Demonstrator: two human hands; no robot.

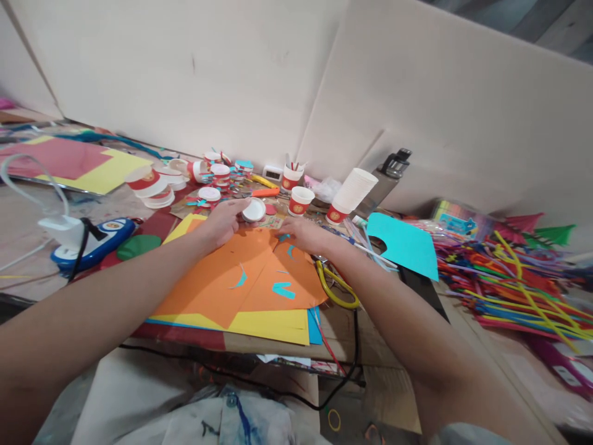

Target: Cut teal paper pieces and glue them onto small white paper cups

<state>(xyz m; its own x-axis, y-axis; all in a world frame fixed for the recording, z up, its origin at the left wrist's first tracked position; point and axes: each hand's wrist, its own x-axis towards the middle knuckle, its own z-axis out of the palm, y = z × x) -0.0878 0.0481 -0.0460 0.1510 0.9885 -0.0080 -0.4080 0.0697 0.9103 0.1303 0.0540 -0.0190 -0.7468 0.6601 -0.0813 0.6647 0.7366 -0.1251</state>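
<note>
Between the fingers and thumb of my left hand [225,222] is a round white cut-down paper cup [254,210], its flat face turned up. My right hand [299,233] is bent low over the orange paper [264,259], with its fingertips drawn together at a small blue paper piece [284,237]; how firmly it grips is partly hidden. More blue cut-outs, including a V-shaped one [283,290], lie on the orange sheets. Yellow paper [278,327] is stacked underneath. Yellow-handled scissors [337,285] rest beside my right forearm.
Several decorated cup pieces [221,173] stand behind my left hand. A paper cup [301,201], tall stacked cups [353,191] and a bottle [384,176] line the back. Blue cardstock [403,244] and pipe cleaners [514,278] lie right; a power strip [97,241] sits left.
</note>
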